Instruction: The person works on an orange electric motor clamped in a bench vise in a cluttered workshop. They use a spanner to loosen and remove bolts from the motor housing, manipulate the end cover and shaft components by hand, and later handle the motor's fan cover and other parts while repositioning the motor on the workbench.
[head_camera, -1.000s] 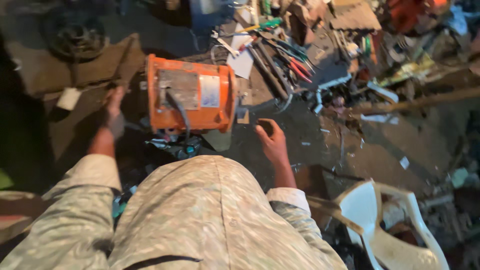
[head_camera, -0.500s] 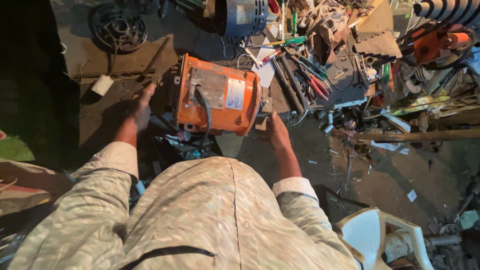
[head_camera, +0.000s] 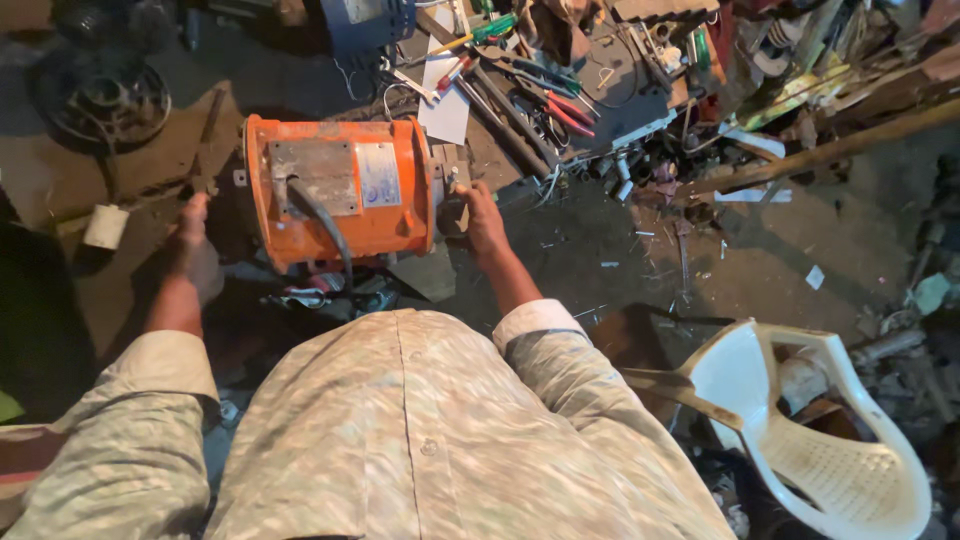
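Two hands flank the orange motor (head_camera: 340, 200): right hand (head_camera: 483, 215) grasps its 3 o'clock end, left hand (head_camera: 192, 245) at 9 o'clock, grip unclear. Lift evenly, cable clear.

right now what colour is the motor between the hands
Orange, with a grey plate on top; the motor shows best in the head view.

Orange electric motor (head_camera: 340, 195) lying on side on dirty floor, grey terminal plate up, black cable probably attached.
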